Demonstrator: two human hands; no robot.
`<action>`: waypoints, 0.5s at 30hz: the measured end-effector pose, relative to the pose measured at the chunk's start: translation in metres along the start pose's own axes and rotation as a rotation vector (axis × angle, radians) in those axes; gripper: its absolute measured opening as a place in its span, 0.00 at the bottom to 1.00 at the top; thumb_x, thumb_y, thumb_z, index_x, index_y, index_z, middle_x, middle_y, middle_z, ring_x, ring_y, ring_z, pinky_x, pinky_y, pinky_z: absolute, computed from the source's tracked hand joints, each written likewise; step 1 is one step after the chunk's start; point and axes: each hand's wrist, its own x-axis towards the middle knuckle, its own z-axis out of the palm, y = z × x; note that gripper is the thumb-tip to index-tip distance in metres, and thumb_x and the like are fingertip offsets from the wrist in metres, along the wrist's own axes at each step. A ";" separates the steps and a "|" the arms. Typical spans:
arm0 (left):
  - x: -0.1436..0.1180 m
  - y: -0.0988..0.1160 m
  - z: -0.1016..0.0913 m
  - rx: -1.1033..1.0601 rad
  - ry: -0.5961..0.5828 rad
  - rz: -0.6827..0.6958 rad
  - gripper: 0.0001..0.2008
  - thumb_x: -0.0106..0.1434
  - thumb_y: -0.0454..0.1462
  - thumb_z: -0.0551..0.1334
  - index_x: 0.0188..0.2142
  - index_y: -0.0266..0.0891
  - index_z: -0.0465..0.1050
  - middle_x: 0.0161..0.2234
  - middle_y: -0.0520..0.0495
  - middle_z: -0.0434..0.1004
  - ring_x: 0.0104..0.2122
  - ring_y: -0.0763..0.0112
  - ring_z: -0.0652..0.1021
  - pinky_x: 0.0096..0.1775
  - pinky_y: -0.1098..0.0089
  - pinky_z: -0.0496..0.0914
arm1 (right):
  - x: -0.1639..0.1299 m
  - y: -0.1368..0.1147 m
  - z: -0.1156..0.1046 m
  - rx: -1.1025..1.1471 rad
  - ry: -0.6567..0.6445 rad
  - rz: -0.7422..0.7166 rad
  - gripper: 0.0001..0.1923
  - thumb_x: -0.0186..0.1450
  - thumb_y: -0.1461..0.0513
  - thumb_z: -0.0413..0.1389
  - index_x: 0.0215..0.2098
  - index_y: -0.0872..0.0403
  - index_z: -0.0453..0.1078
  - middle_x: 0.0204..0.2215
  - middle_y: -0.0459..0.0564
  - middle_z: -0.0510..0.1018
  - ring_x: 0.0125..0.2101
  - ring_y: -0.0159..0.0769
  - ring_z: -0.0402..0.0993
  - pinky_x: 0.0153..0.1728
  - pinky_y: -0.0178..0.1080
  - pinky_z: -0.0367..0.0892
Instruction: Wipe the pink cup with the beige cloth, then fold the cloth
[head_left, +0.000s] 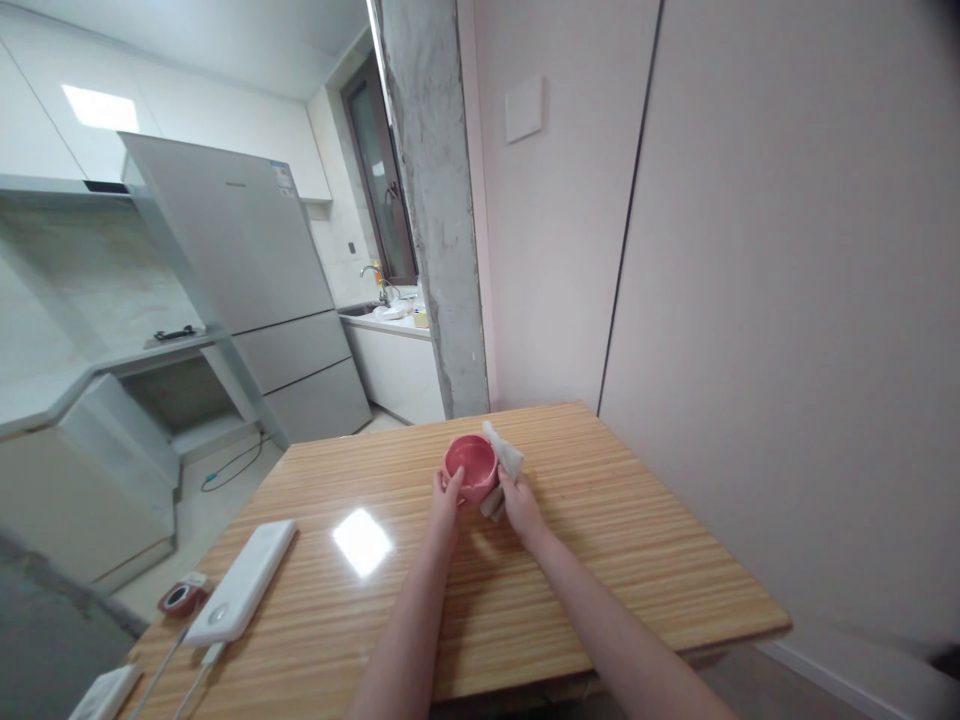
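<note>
Small glossy pink bowl [471,466], left hand [447,497] grip clamped on its side, right hand [519,508] grip clamped on white cloth [504,462]

Striped wooden tabletop [600,540], glossy. Near left corner: white power bank [241,580] with cable attached, small red round item [180,597], white flat object [105,692] at the edge.

pink bowl [471,464] tilted, white cloth [505,462] beside
</note>
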 end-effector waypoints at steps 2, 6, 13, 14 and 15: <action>-0.001 0.002 0.000 -0.028 0.028 0.030 0.27 0.54 0.43 0.68 0.51 0.42 0.61 0.47 0.40 0.74 0.35 0.69 0.79 0.33 0.72 0.74 | -0.001 -0.001 0.002 -0.008 -0.022 0.018 0.34 0.61 0.40 0.47 0.53 0.54 0.67 0.25 0.50 0.78 0.24 0.44 0.76 0.28 0.47 0.74; -0.002 0.008 0.001 -0.075 0.166 0.186 0.35 0.53 0.39 0.69 0.56 0.46 0.55 0.54 0.41 0.69 0.42 0.67 0.79 0.38 0.71 0.74 | -0.002 0.007 0.009 0.024 -0.085 -0.118 0.30 0.60 0.40 0.51 0.49 0.50 0.71 0.42 0.52 0.79 0.46 0.46 0.74 0.51 0.49 0.67; -0.004 0.014 0.003 -0.117 0.123 0.234 0.27 0.54 0.38 0.68 0.51 0.45 0.59 0.52 0.43 0.71 0.44 0.66 0.78 0.42 0.69 0.74 | 0.001 0.019 0.013 0.080 -0.137 -0.092 0.28 0.59 0.43 0.53 0.49 0.50 0.71 0.46 0.52 0.78 0.49 0.47 0.72 0.54 0.52 0.64; -0.003 0.013 0.003 -0.126 0.126 0.203 0.25 0.55 0.38 0.67 0.49 0.44 0.59 0.51 0.43 0.71 0.43 0.67 0.78 0.40 0.70 0.74 | 0.001 0.017 0.012 0.075 -0.110 -0.096 0.28 0.59 0.43 0.53 0.48 0.50 0.71 0.45 0.52 0.79 0.49 0.47 0.73 0.54 0.52 0.64; -0.002 0.012 0.003 -0.125 0.133 0.169 0.23 0.56 0.39 0.67 0.48 0.44 0.59 0.49 0.43 0.72 0.41 0.69 0.79 0.38 0.71 0.74 | 0.001 0.015 0.010 0.066 -0.084 -0.096 0.27 0.59 0.42 0.53 0.47 0.51 0.72 0.43 0.51 0.79 0.47 0.46 0.74 0.53 0.51 0.65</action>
